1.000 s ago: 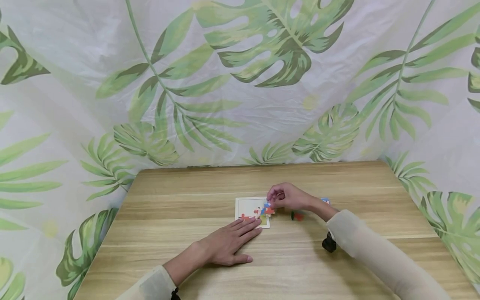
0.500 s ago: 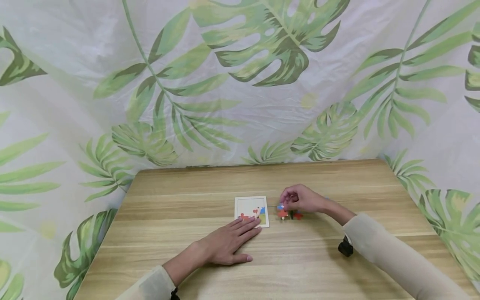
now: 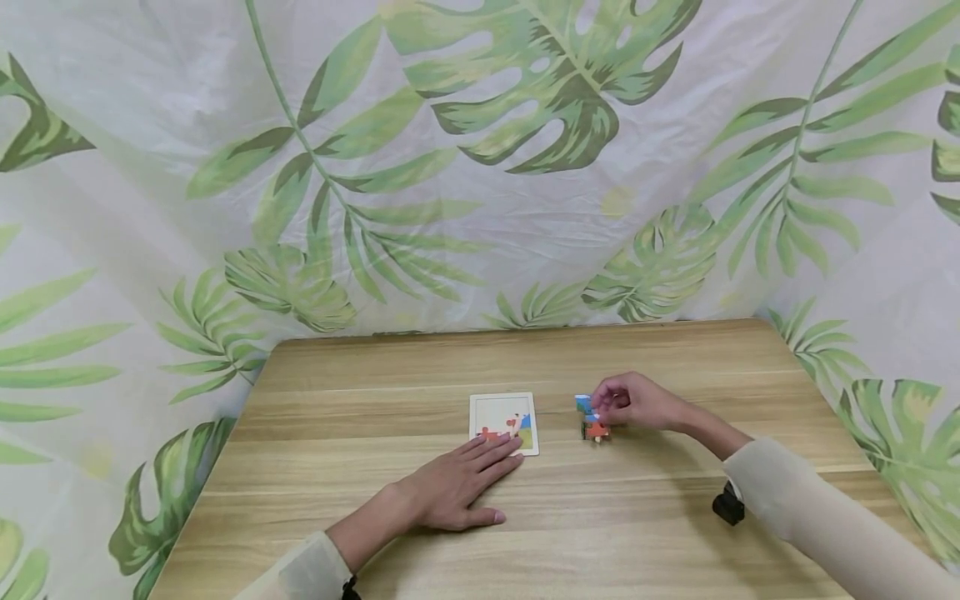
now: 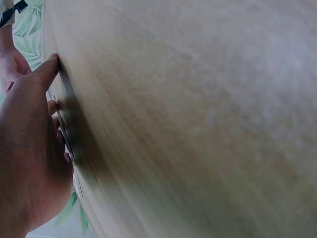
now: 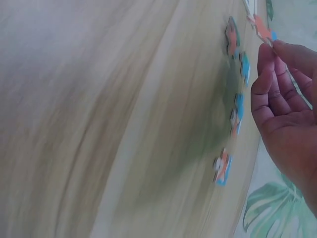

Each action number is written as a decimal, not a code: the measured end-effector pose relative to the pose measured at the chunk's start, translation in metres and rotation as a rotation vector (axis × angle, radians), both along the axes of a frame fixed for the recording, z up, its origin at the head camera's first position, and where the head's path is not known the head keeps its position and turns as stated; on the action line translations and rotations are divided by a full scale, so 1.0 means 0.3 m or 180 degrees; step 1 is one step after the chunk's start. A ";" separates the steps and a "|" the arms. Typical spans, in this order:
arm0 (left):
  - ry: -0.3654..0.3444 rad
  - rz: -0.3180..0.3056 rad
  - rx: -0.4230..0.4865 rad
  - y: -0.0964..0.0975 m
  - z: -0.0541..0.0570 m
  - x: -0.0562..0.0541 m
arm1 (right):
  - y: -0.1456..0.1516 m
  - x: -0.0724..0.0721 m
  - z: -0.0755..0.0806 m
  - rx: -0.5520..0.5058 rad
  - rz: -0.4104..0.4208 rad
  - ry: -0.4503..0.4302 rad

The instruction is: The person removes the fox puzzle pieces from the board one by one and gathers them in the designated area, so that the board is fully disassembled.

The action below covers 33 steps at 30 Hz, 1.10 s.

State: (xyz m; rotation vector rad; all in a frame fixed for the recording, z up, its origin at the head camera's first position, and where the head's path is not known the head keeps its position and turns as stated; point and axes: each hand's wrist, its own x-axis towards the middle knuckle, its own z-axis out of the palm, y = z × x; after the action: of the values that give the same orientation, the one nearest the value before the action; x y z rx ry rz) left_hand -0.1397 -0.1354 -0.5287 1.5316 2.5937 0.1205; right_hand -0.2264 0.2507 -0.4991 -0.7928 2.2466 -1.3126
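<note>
My left hand point(image 3: 465, 490) lies with outstretched fingers over the lower part of a small white-bordered jigsaw board point(image 3: 495, 408). Part of a picture in red, blue and yellow-green shows on the board beside the fingertips. To the right, my right hand point(image 3: 637, 402) pinches a red-orange and blue jigsaw piece point(image 5: 262, 29) between thumb and fingertips, raised off the table. In the head view this piece overlaps loose pieces below it. The left wrist view shows the left hand point(image 4: 37, 144) from its thumb side, with the board mostly hidden.
Several loose jigsaw pieces lie along the wooden table point(image 3: 360, 467), among them an orange and green one point(image 5: 232, 37) and an orange, white and blue one point(image 5: 222, 168). A leaf-printed cloth point(image 3: 450, 167) hangs behind the table's far edge.
My right hand has moved from the board's right edge rightwards, carrying the jigsaw piece over the loose pieces. The left hand has stayed on the board.
</note>
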 end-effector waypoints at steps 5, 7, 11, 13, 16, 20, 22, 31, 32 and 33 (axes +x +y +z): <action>-0.0005 -0.0002 0.0017 -0.002 -0.005 0.000 | 0.046 0.009 -0.006 0.0081 -0.0055 0.0064; -0.0015 0.0004 0.0002 -0.002 -0.006 0.000 | 0.061 0.013 -0.010 0.0085 -0.0071 0.0071; 0.0001 0.0020 -0.0039 -0.001 -0.006 0.000 | 0.086 0.020 -0.013 0.0090 -0.0100 0.0023; 0.0012 0.0022 -0.0046 -0.001 -0.006 0.000 | 0.095 0.024 -0.014 0.0086 -0.0107 0.0001; 0.0004 0.0023 -0.0053 -0.001 -0.007 0.000 | 0.107 0.028 -0.023 0.0098 -0.0119 0.0009; 0.0018 0.0012 -0.0050 0.000 -0.008 -0.001 | 0.121 0.029 -0.034 0.0112 -0.0143 0.0049; 0.0023 0.0009 -0.0047 0.000 -0.008 -0.001 | 0.126 0.029 -0.036 0.0127 -0.0158 0.0069; 0.0033 0.0017 -0.0045 0.001 -0.008 -0.001 | 0.127 0.031 -0.039 0.0233 -0.0227 0.0199; 0.0031 0.0018 -0.0045 0.001 -0.009 -0.002 | 0.127 0.029 -0.040 0.0255 -0.0228 0.0228; 0.0030 0.0019 -0.0044 0.001 -0.009 -0.002 | 0.126 0.028 -0.043 0.0282 -0.0228 0.0262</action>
State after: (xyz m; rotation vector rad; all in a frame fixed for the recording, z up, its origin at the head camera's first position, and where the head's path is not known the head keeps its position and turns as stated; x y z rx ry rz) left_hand -0.1403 -0.1352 -0.5314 1.5235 2.6012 0.0960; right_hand -0.2180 0.2886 -0.5119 -0.7541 2.4002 -1.2229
